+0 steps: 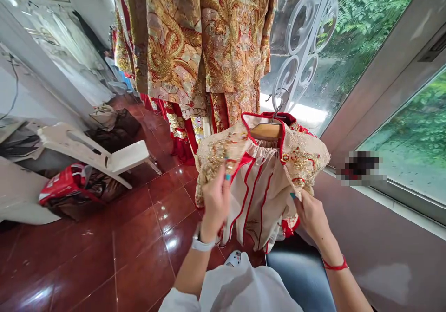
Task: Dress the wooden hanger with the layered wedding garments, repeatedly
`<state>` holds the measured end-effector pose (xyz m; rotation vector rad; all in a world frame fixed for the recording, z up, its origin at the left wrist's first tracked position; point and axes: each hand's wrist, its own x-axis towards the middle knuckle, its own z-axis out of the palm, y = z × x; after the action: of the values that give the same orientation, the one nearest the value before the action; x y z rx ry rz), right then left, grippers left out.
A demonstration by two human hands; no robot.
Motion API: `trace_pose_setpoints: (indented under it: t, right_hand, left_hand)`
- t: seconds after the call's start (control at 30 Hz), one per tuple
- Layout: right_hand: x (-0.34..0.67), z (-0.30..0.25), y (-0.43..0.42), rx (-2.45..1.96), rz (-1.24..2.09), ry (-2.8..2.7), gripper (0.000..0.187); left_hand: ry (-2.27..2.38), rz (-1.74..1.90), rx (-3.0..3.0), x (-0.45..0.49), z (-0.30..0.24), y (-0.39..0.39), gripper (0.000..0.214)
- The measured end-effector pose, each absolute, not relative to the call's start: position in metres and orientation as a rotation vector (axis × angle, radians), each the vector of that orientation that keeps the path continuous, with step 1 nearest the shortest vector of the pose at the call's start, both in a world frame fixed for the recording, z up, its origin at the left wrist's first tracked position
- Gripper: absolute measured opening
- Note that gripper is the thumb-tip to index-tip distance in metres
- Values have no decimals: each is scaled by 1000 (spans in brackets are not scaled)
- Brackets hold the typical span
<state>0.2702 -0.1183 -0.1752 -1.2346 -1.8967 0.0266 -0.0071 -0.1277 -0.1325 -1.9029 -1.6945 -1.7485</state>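
Note:
An embroidered cream-and-gold jacket [306,156] with red piping hangs in front of me on a wooden hanger [266,131], its front parted. My left hand [215,196] is closed on the jacket's left-side front edge, slightly blurred. My right hand [311,212] pinches the opposite front edge near its lower corner. Between the two edges shows a cream skirt [258,196] with red trim lines and a gathered drawstring waist. The hanger's hook reaches up to the white scrolled ironwork [287,66] by the window; whether it hangs from it I cannot tell.
Gold embroidered garments [230,33] hang just behind. A dark padded seat [299,275] is close below my right arm. To the left are a white chair [128,156] and a red bag [66,184] on the red tiled floor [135,228]. A window ledge [400,205] runs along the right.

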Motion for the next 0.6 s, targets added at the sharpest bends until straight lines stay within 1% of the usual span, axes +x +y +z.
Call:
trace_pose_setpoints:
  t: [0.07,0.13,0.2,0.27,0.33,0.47,0.6]
  right_hand:
    - [249,-174,-128,-1140,30,-1937,28]
    - [233,-187,-128,-1123,91,-1954,27]
    - [223,-209,-115,-1228,180,-2000,28]
    - [219,-230,-92,-1423,247,-2070,29]
    - [219,-242,-68,-1562,242,-2154,28]
    - [218,-242,-42,-1546,160,-2243,31]
    - [227,-245,-50,-1564,204,-2114,41]
  left_hand:
    - [-1590,-1722,-2003,38,-138,-140,49]
    - [-1560,-1669,-2125,73,-161,-140,53]
    - [-1681,-1554,-2209,92,-192,-127,55]
    - [-1898,-1415,-2209,97,-222,-107,56]
    - [-2016,-1344,-2217,94,-241,-88,55]
    - [-1960,-1480,-2335,92,-242,-65,53]
    - [-1922,-1630,-2408,82,-241,-68,51]
